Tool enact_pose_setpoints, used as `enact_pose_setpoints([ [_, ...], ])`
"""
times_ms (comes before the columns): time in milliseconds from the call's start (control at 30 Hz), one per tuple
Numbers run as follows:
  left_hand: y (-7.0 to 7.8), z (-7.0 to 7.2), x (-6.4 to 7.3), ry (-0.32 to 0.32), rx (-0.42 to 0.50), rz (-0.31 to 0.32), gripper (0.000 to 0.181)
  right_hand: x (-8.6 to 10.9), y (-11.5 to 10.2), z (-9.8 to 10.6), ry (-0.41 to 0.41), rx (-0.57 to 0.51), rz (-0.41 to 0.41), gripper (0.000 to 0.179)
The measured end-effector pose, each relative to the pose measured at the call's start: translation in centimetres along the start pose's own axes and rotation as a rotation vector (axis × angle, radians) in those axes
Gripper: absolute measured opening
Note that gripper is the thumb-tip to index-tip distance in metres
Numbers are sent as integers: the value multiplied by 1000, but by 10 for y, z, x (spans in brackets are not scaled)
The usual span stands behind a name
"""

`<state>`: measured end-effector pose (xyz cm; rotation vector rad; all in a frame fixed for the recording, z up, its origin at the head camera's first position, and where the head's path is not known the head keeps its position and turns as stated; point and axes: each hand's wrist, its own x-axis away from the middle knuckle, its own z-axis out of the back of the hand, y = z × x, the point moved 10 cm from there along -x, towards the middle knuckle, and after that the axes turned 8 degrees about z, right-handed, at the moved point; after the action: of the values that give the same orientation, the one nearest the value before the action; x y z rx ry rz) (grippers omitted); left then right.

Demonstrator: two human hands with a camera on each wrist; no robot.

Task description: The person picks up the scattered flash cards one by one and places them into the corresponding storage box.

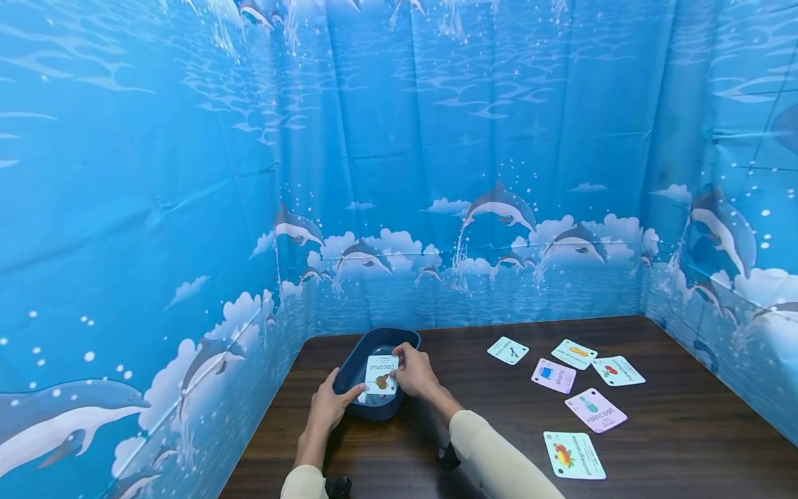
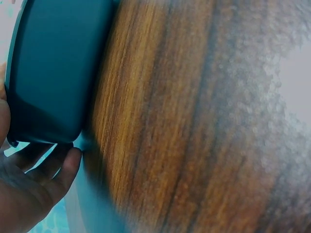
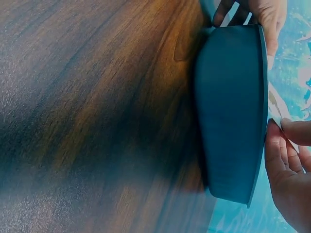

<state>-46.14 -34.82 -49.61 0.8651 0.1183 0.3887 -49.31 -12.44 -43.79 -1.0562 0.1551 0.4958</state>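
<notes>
While the right hand [image 1: 416,374] pinches a coconut card [image 1: 379,378], left hand [image 1: 327,403] gripping a dark bin [image 1: 375,412], six cards [image 1: 596,410] scattered rightward

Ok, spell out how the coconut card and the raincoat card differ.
The coconut card is held by the right hand over the tray; the raincoat card lies on the table. The coconut card is whitish, the raincoat card pinkish. Both bear a picture and a printed word.

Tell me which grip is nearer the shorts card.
Right. The right grip, pinching the coconut card, is left of the shorts card; the left grip, holding the blue bin, is farther left.
</notes>
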Motion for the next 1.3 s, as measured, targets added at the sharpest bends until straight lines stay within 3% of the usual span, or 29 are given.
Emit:
enact_pose_setpoints([
  [167,1,2,1,2,-6,-6,109,-1,-1,-3,4,8,13,29],
  [733,1,1,-1,9,-19,-2,104,0,-4,-17,-45,-27,8,30],
  [1300,2,1,1,2,-18,-3,105,-1,-9,-25,-69,11,12,29],
])
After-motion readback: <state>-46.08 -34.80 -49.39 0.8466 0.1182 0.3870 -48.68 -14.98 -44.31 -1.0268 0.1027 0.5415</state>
